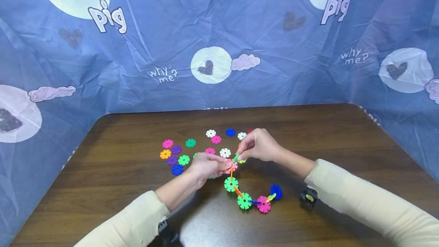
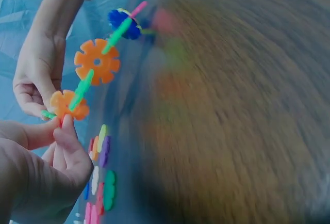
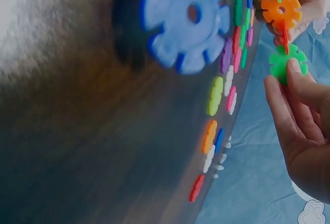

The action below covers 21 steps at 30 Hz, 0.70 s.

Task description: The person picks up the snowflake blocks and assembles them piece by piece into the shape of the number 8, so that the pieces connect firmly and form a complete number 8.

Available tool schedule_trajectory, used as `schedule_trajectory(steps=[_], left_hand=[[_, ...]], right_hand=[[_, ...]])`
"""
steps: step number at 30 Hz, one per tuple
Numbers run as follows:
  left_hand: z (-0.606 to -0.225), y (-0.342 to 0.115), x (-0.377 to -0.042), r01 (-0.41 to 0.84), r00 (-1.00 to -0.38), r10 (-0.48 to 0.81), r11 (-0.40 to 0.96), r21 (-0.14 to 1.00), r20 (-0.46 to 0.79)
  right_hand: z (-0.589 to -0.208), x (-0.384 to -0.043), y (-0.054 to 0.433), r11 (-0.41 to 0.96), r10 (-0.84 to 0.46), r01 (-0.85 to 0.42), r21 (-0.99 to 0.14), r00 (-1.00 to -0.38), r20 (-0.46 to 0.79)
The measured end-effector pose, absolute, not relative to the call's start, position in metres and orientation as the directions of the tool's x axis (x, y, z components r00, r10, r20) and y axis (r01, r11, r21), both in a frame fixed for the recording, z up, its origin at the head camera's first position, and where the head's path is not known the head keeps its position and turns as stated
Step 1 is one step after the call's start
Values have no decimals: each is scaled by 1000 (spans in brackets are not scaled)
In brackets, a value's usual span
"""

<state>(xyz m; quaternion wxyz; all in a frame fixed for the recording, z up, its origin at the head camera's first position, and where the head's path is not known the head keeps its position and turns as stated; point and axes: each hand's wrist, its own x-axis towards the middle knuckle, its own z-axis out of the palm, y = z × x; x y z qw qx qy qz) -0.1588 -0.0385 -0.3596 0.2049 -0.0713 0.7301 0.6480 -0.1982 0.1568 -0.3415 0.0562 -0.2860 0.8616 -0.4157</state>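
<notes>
My left hand [image 1: 210, 166] pinches a salmon-pink notched disc [image 1: 234, 165] at the upper end of a chain of slotted discs. The same disc shows edge-on as a red strip [image 3: 286, 35] in the right wrist view. Between right thumb and fingers is a green notched disc [image 3: 282, 65]; the right hand [image 1: 262, 146] holds it against the pink one. How deep their slots mesh cannot be told. Below hang an orange disc [image 2: 97, 61], green discs [image 1: 244, 201], a pink disc [image 1: 263, 204] and, at the far end, a blue disc [image 1: 276, 192].
Loose notched discs lie spread on the brown table [image 1: 130, 178] beyond the hands, among them an orange disc [image 1: 165, 154], a white disc [image 1: 225, 153] and a blue disc [image 1: 230, 132]. A blue printed cloth [image 1: 157, 41] hangs behind the table.
</notes>
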Motion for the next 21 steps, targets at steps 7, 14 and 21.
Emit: schedule_trajectory(steps=[7,14,21], left_hand=[[-360,-45,-160,-357,-885,271,132,925,-380],[-358,-49,-159,-332,-883,280,192,924,-376],[-357,-49,-159,-294,-897,271,226,929,-350]], right_hand=[[-338,-202,157,473,-602,-463,-750,-791,109],[-336,-203,157,430,-661,-490,-758,-743,105],[-335,-203,153,416,-692,-505,-756,-715,96]])
